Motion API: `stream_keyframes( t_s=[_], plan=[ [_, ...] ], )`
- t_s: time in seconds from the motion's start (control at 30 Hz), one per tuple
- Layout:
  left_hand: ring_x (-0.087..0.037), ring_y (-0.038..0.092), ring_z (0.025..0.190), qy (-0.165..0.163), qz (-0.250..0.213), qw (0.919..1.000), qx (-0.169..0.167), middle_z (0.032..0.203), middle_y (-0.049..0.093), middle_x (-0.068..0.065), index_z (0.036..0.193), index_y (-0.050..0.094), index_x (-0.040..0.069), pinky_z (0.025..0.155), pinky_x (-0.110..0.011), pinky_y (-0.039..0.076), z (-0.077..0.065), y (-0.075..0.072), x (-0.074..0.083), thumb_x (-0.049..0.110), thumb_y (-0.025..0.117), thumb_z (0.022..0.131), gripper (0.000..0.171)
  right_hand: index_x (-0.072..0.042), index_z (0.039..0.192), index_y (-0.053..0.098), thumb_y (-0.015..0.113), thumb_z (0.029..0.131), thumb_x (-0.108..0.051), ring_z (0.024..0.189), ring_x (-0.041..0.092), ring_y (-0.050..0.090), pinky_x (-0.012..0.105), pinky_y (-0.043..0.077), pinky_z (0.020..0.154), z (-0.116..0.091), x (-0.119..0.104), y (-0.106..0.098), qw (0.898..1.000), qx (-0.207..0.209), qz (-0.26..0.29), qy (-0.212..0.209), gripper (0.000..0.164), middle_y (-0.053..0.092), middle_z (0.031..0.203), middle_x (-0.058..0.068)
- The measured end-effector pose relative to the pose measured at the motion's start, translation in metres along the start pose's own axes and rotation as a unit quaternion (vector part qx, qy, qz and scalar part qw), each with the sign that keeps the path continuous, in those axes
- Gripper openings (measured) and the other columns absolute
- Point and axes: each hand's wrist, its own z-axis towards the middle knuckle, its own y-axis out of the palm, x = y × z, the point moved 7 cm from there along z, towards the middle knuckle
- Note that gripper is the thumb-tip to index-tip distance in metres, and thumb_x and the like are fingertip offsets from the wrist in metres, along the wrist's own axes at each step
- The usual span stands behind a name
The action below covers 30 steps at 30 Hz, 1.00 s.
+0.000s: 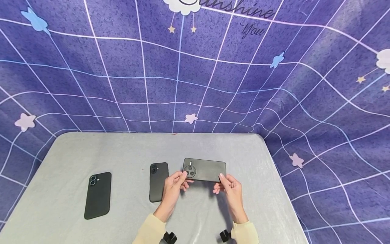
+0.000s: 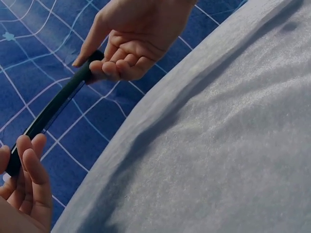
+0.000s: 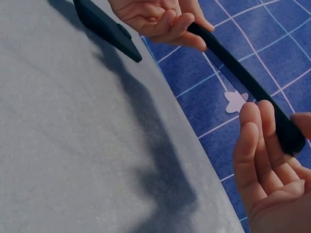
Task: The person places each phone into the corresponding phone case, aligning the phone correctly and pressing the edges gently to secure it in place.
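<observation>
A dark smartphone (image 1: 207,170) with a big round camera block is held sideways above the table, its back facing up. My left hand (image 1: 174,189) pinches its left end, thumb by the camera block. At the opposite end, my right hand (image 1: 232,194) pinches the lower corner between thumb and fingers. Both wrist views catch the phone edge-on, with the left hand (image 2: 24,189) and the right hand (image 3: 277,179) at its ends. Close to my left hand lies a second black phone (image 1: 157,184), camera side up, partly covered by that hand.
Farther left, a third black phone (image 1: 98,196) with two lenses lies back up on the table. A pale grey cloth covers the table (image 1: 128,223). Behind and to the right hangs a purple-blue curtain (image 1: 158,88) with grid lines and stars.
</observation>
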Motion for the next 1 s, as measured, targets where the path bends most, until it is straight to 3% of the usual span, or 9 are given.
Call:
stream_keyframes(
  t_s=[0.3, 0.43, 0.63, 0.77, 1.0],
  plan=[
    [-0.015, 0.069, 0.07, -0.005, -0.014, 0.9994, -0.03, 0.091, 0.077, -0.026, 0.105, 0.067, -0.009, 0.065, -0.023, 0.06, 0.0, 0.003, 0.001, 0.02, 0.065, 0.11, 0.03, -0.002, 0.094, 0.061, 0.062, 0.112, -0.023, 0.057, 0.014, 0.066, 0.027, 0.059, 0.06, 0.001, 0.005, -0.004, 0.999, -0.027, 0.025, 0.031, 0.027, 0.069, 0.066, 0.004],
    [-0.025, 0.075, 0.075, -0.014, 0.003, 0.999, -0.043, 0.093, 0.076, -0.032, 0.106, 0.067, -0.012, 0.07, -0.028, 0.064, 0.003, 0.004, 0.001, 0.018, 0.064, 0.11, 0.03, -0.002, 0.097, 0.063, 0.063, 0.111, -0.023, 0.057, 0.014, 0.067, 0.026, 0.059, 0.061, 0.002, 0.007, -0.009, 0.999, -0.03, 0.021, 0.034, 0.025, 0.07, 0.066, 0.004],
    [-0.043, 0.078, 0.088, -0.037, 0.047, 0.9967, -0.055, 0.106, 0.078, -0.024, 0.116, 0.071, -0.008, 0.075, -0.035, 0.066, 0.007, 0.005, -0.004, 0.023, 0.066, 0.109, 0.032, -0.001, 0.097, 0.063, 0.064, 0.11, -0.022, 0.056, 0.013, 0.066, 0.025, 0.057, 0.057, 0.003, 0.011, -0.016, 0.998, -0.028, 0.021, 0.043, 0.024, 0.07, 0.066, 0.004],
    [-0.049, 0.077, 0.09, -0.037, 0.044, 0.9967, -0.057, 0.107, 0.078, -0.024, 0.112, 0.069, -0.01, 0.075, -0.037, 0.066, 0.006, 0.007, -0.003, 0.02, 0.066, 0.109, 0.03, -0.004, 0.093, 0.063, 0.064, 0.11, -0.024, 0.056, 0.014, 0.066, 0.025, 0.057, 0.057, 0.002, 0.014, -0.017, 0.998, -0.028, 0.027, 0.053, 0.027, 0.07, 0.066, 0.005],
    [-0.049, 0.077, 0.088, -0.042, 0.038, 0.9975, -0.042, 0.108, 0.077, -0.023, 0.116, 0.066, -0.01, 0.074, -0.035, 0.066, 0.007, 0.006, -0.003, 0.02, 0.065, 0.11, 0.031, -0.008, 0.09, 0.06, 0.06, 0.112, -0.023, 0.061, 0.014, 0.069, 0.026, 0.059, 0.062, 0.002, 0.016, -0.017, 0.995, -0.049, 0.047, 0.068, 0.027, 0.073, 0.07, 0.005]
  ],
)
